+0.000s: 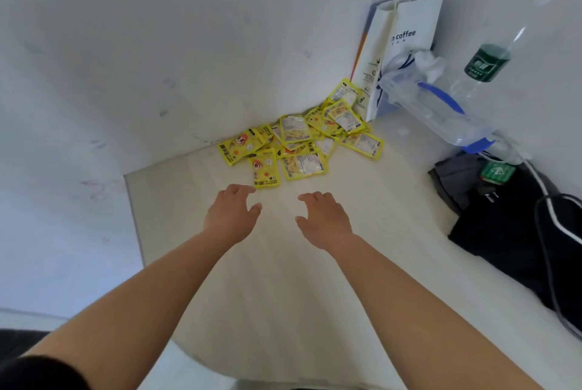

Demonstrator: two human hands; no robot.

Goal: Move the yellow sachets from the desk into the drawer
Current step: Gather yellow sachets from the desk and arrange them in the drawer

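Several yellow sachets (302, 140) lie in a loose, overlapping pile at the back of the pale desk (283, 279), against the white wall. My left hand (231, 213) hovers palm down just short of the nearest sachet (264, 170), fingers apart and holding nothing. My right hand (324, 219) is beside it, also spread and holding nothing, a little short of the pile. No drawer is in view.
A white paper coffee bag (400, 49) stands at the back right corner. In front of it lie a clear plastic bag with blue trim (441, 112) and a water bottle with a green label (488, 62). A black bag with cables (516, 232) fills the desk's right side.
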